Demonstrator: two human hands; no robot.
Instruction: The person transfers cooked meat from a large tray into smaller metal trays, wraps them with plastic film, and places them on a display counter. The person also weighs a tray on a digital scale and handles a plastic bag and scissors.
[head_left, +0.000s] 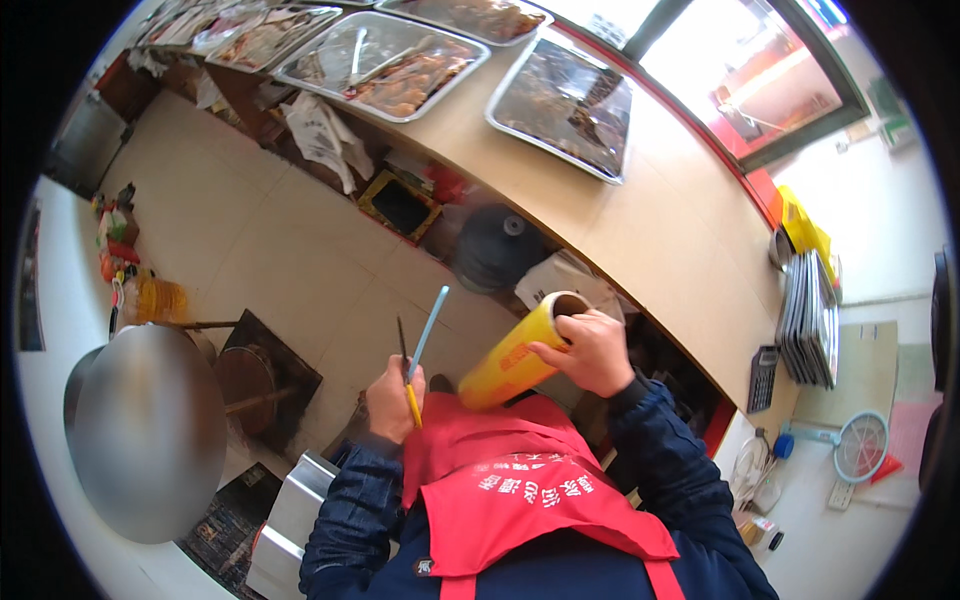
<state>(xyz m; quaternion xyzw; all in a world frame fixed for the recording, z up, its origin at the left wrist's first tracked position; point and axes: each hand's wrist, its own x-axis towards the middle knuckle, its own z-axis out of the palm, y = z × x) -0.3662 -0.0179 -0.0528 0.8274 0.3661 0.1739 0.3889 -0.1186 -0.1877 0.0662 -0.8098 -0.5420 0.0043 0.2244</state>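
My left hand (396, 397) is closed around a slim tool with yellow handles (413, 406) and a dark pointed tip, which may be scissors, and a thin light-blue stick (430, 328) that points up and away. In my right hand (594, 351) is a large yellow roll of plastic film (510, 364), gripped at its open core end, with fingers inside the rim and the thumb on the outside. The roll slants down to the left in front of my red apron (525, 487). The two hands are apart.
A long wooden counter (637, 225) carries metal trays of food (420, 79), a calculator (763, 379) and stacked trays (808, 319). Below it stand a large dark bottle (495, 247) and cloth bags (326, 139). At left are an oil jug (154, 296) and a round wooden block (246, 390).
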